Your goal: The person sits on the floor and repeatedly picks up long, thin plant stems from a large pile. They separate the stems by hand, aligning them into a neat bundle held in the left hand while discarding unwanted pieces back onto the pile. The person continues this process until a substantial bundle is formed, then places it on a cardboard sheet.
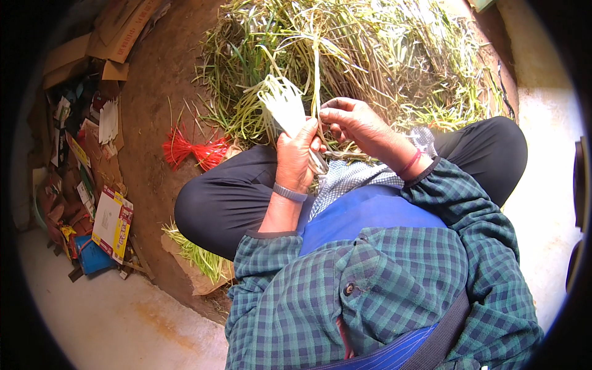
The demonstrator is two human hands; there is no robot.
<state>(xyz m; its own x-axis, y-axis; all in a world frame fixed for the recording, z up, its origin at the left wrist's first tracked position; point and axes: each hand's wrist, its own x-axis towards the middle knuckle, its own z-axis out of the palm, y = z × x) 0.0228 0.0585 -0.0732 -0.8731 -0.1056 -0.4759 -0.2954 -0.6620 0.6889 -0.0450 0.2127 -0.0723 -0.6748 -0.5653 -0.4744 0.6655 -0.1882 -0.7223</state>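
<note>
My left hand (296, 155) is closed around a bunch of pale, chive-like stalks (287, 108). Their whitish ends fan out above the thumb, and other parts of the bunch show below the fist. Close beside it, my right hand (354, 122) has its thumb and fingers pinched on a single long green stalk (317, 69), which stretches up toward the heap. The exact contact at the fingertips is partly hidden. In front of both hands lies a large heap of green and dry yellowish stalks (370, 60).
Red plastic ties (196, 148) lie in a bundle left of my knee. Trimmed green stalks (199, 254) rest on cardboard (212, 286) by my left thigh. Open cardboard boxes (122, 32), a flattened printed carton (112, 224) and a blue container (95, 254) are at far left.
</note>
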